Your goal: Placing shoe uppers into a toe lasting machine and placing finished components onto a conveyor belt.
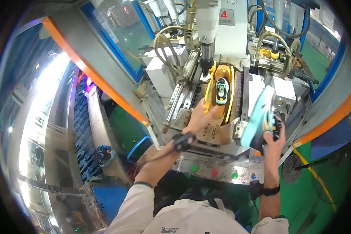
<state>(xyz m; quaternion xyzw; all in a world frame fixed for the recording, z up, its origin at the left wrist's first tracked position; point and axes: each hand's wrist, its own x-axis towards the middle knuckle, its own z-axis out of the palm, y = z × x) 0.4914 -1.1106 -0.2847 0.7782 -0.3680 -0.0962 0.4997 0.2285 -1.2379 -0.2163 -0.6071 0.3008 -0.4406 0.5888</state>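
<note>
My right hand [274, 141] is closed round a shoe [260, 117] with a light teal sole and a dark upper. It holds the shoe raised and tilted on edge, right of the pressing station; the shoe is slightly blurred. A second shoe [222, 90], dark with white and pale green, sits in the yellow-lined cradle [219, 113] of the machine. My left hand [201, 118] reaches over the cradle's near left side, its fingers apart and holding nothing. Its fingertips are close to the yellow side pad [210, 91]; whether they touch it I cannot tell.
A vertical press cylinder [207, 50] stands just left of the cradle, with a horizontal rod [174, 105] beside it. Push buttons [215, 172] line the front panel. Orange-edged guards [93, 74] flank the machine. On the left, another shoe [104, 155] rests by a conveyor [90, 128].
</note>
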